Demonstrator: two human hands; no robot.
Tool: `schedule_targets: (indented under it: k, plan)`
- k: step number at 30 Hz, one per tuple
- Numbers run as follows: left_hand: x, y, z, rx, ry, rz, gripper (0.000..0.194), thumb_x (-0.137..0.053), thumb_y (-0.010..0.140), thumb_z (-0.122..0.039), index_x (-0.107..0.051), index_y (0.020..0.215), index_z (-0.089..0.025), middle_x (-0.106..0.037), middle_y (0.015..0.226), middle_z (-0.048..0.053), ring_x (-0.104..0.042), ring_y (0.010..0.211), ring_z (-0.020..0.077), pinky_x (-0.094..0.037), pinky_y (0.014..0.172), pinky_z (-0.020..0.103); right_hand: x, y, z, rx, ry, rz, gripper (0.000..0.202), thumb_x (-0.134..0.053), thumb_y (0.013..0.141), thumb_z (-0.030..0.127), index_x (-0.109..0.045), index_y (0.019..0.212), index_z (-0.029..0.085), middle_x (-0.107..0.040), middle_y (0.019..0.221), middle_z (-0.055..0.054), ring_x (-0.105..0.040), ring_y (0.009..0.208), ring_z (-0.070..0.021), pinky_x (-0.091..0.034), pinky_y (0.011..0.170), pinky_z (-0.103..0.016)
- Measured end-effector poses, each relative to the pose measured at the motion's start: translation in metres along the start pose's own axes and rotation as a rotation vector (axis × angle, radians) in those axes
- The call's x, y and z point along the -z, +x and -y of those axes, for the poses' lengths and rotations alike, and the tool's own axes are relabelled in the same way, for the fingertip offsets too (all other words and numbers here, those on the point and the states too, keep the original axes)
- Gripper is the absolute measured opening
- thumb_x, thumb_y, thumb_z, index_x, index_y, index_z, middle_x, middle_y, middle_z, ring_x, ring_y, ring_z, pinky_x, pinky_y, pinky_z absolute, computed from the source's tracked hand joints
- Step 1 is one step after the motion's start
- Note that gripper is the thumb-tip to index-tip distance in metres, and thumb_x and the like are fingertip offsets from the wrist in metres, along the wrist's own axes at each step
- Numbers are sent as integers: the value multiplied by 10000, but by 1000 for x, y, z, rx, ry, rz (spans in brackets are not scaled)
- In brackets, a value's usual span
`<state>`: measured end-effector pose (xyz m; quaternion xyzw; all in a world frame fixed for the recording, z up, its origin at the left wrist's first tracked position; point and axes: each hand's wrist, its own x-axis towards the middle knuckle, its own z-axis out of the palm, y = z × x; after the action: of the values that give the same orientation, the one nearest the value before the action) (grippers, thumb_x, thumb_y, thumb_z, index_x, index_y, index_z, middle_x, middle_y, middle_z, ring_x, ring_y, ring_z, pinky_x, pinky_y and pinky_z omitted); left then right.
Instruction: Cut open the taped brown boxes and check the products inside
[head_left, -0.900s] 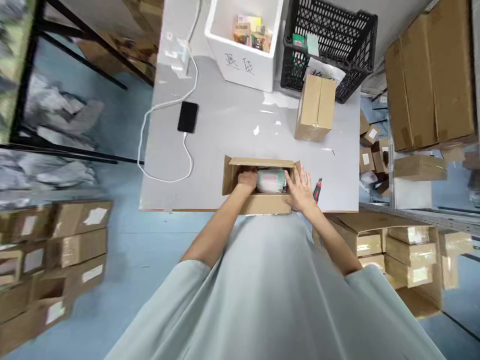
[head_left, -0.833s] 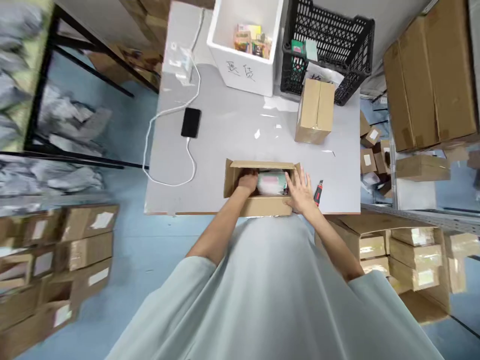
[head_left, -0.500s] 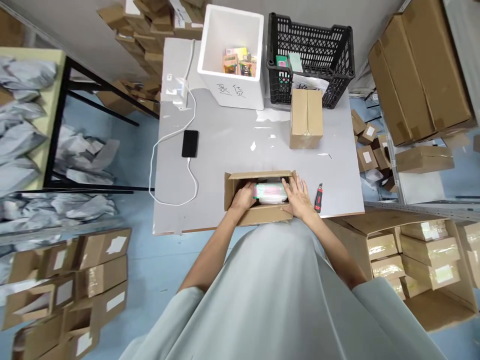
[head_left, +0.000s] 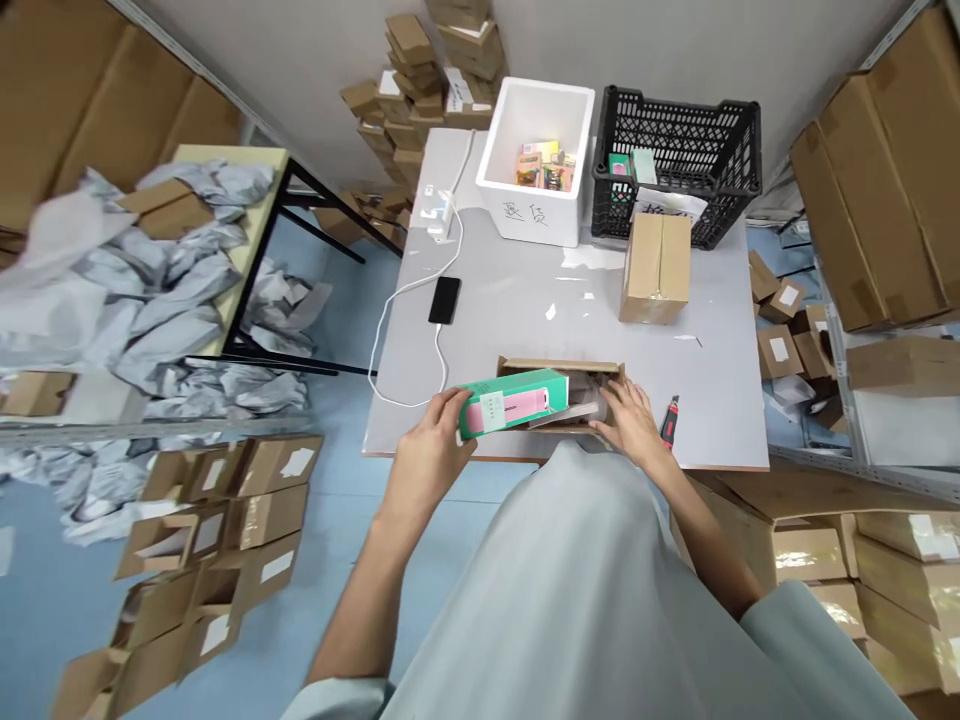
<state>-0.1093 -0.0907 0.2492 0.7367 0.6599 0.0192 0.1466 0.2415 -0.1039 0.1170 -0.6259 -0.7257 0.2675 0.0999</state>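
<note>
My left hand [head_left: 429, 452] grips the left end of a green box [head_left: 513, 402] with a pink picture on it. The green box lies tilted above an open cardboard box [head_left: 562, 366] at the table's front edge. My right hand [head_left: 630, 420] rests at the right end of that cardboard box, fingers apart, thumb inside the opening. Clear plastic wrapping [head_left: 583, 394] shows inside. Just right of my right hand lies a red and black utility knife [head_left: 670, 422].
On the table [head_left: 517, 300] are a phone [head_left: 445, 300] with a white cable, a white foam box [head_left: 531, 215], a black crate [head_left: 679, 140] and a closed carton [head_left: 655, 268]. Shelves with grey parcels stand left, cartons at both sides.
My left hand has come up out of the cardboard box to the left with the green box in its grip. My right hand stays at the right end. The view has turned left.
</note>
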Motion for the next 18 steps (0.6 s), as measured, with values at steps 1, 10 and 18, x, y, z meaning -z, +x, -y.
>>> schedule_targets:
  k: [1, 10, 18]
  plan:
    - [5, -4, 4, 3, -16, -12, 645, -704, 903, -109, -661, 1533, -240, -679, 1632, 98, -854, 1086, 303, -697, 798, 383, 4, -1, 5, 6, 23, -37, 580, -816, 1036, 388, -724, 1562, 162, -678, 1639, -242, -502, 1658, -470, -362, 1387, -707]
    - [3, -1, 12, 64, -722, -24, 567, -824, 774, -341, -762, 1330, -246, -784, 1405, 78, -856, 1107, 301, -763, 889, 399, 67, -10, 65, 130, 549, -317, 499, -761, 1093, 452, -715, 1565, 295, -784, 1487, -128, -768, 1349, -326, -656, 1143, -488]
    - [-9, 23, -24, 159, -1144, 176, 967, -1072, 555, -525, -731, 1390, -176, -877, 1198, 136, -870, 1097, 396, -752, 944, 495, 123, -6, 90, 341, 580, -534, 369, -738, 1117, 453, -793, 1456, 319, -783, 1476, -115, -714, 1437, -311, -581, 1256, -526]
